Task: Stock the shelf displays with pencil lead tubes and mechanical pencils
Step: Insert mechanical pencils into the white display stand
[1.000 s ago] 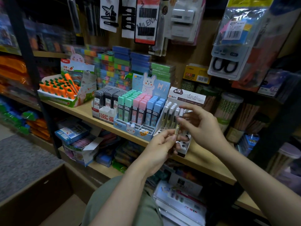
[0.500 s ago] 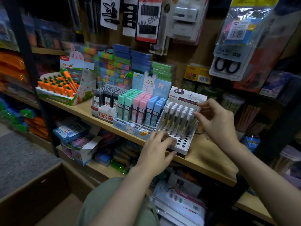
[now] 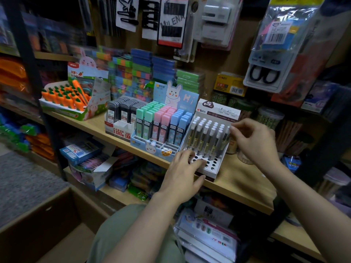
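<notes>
A white display box (image 3: pixel 213 168) with rows of round holes stands on the wooden shelf (image 3: pixel 239 180). Several lead tubes (image 3: pixel 204 138) with white caps stand upright in its back rows; the front holes are bare. My left hand (image 3: pixel 180 173) rests on the box's front left corner, fingers laid flat over the holes. My right hand (image 3: pixel 252 143) is at the box's right side, thumb and forefinger pinching the capped top of the rightmost lead tube (image 3: pixel 225 138).
Left of the box stand a blue rabbit display of pastel lead cases (image 3: pixel 161 126), a box of black lead cases (image 3: pixel 122 111) and a carrot-shaped item display (image 3: pixel 64 97). Jars of pencils (image 3: pixel 269 118) stand at right. Carded goods hang above.
Earlier both hands held one tube in front of the box. That tube now stands in the right column, my right hand still at its top, and my left hand has dropped onto the box front.
</notes>
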`<state>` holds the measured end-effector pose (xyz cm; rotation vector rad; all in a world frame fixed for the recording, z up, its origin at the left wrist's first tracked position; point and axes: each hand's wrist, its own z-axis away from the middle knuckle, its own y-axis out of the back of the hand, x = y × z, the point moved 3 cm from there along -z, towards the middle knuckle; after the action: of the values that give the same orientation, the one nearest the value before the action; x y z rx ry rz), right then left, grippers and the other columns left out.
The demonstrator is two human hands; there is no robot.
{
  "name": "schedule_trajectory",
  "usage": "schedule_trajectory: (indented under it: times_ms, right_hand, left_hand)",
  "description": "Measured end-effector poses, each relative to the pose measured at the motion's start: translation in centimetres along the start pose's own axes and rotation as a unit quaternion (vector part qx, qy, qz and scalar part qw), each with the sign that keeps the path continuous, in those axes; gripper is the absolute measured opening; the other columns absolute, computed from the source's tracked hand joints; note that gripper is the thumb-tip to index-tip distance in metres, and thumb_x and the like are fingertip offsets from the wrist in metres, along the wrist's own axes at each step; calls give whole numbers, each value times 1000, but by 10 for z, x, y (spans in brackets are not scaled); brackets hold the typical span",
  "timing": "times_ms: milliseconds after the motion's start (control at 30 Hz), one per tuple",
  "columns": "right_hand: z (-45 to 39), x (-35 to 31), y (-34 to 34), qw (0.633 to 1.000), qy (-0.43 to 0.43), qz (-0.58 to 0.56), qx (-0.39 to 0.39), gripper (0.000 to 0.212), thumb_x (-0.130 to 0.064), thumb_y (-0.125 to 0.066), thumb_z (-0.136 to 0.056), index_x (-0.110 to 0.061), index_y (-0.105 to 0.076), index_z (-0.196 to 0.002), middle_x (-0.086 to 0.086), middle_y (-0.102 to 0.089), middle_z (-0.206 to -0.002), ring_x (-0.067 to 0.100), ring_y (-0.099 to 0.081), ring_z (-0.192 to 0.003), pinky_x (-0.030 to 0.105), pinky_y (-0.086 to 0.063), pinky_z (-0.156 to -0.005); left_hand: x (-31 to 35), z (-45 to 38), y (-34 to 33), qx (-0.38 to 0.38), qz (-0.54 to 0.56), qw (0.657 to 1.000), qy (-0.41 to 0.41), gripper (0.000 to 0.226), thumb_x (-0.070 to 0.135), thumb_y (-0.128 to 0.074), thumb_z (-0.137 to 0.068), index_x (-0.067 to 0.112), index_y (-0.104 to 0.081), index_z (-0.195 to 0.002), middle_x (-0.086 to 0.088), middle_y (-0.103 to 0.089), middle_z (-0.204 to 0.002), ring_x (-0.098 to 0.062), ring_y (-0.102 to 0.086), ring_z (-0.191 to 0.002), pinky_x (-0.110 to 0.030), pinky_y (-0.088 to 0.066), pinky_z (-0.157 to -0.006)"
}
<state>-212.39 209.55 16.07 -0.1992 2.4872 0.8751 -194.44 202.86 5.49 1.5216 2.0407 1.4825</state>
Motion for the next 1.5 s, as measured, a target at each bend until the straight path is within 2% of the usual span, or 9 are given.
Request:
schedule_trajectory:
  times_ms: [200,367,567,700,867,967,1100,1267,1500]
  right_hand:
    - [-5,4,-7,999,8,38,23,13,-26,-72,-86,-19,-76,-96,-5,-64,-92,3,-60,-75,7,-41,-67]
    - [-7,4,-13,998,4,57,-11,12,-26,-73,-85,-23,-76,-97,-8,-61,-92,-5,-56,-72,4,-38,-64]
    - [-3,7,-15,999,-15,31,-18,19,-25,-71,-87,-23,-76,-105,-8,-65,-93,4,-61,-81,20,-53,-75]
    - [-4,6,-10,997,-48,40,-45,24,-26,-68,-89,-22,-72,-113,-8,-57,-96,8,-58,-86,22,-49,-77]
    - [4,-11,2,989,124,56,-51,41,-24,-56,-96,-10,-57,-134,2,-54,-125,11,-53,-112,22,-41,-100]
    - [3,-22,-10,971,164,75,-154,55,-35,-45,-98,-7,-43,-145,9,-43,-149,20,-36,-140,27,-21,-118]
    - [15,-21,-30,952,155,148,-218,64,-42,-42,-100,-6,-28,-151,10,-26,-158,19,-17,-149,28,-2,-122]
    - [6,-21,-27,954,152,150,-211,64,-48,-32,-100,-7,-35,-149,8,-35,-155,18,-27,-146,26,-7,-121]
    - [6,-23,-28,930,161,186,-273,78,-58,-12,-94,-10,-18,-155,5,-17,-161,14,-9,-150,23,5,-120]
  left_hand:
    - [0,2,0,-2,12,1000,1,41,41,-57,-92,34,-54,-132,6,-34,-141,-12,-24,-135,-31,-31,-109]
    - [-2,0,0,-1,5,1000,4,40,41,-57,-92,32,-55,-131,5,-35,-141,-12,-26,-134,-30,-33,-108]
    - [0,1,1,-10,18,1000,15,39,41,-57,-92,33,-55,-130,6,-34,-142,-11,-24,-135,-29,-32,-108]
    - [10,-4,14,14,105,993,49,38,35,-58,-93,28,-56,-131,8,-38,-136,-7,-30,-131,-28,-36,-108]
    - [15,-47,66,123,65,990,-5,38,23,-51,-97,17,-50,-135,5,-41,-137,-10,-34,-132,-22,-28,-110]
    - [21,-78,81,42,-31,995,-86,48,28,-45,-100,13,-40,-145,-2,-36,-152,-15,-25,-142,-30,-19,-120]
    - [9,-83,66,-91,-115,981,-130,64,42,-39,-100,15,-17,-155,-1,-14,-162,-12,-7,-149,-32,-8,-123]
    - [7,-90,68,-79,-72,984,-140,62,40,-41,-99,15,-24,-153,0,-22,-160,-11,-13,-148,-24,-7,-120]
    - [8,-88,67,-118,-74,981,-132,68,37,-45,-98,13,-16,-155,-1,-12,-163,-10,-5,-149,-25,-5,-122]
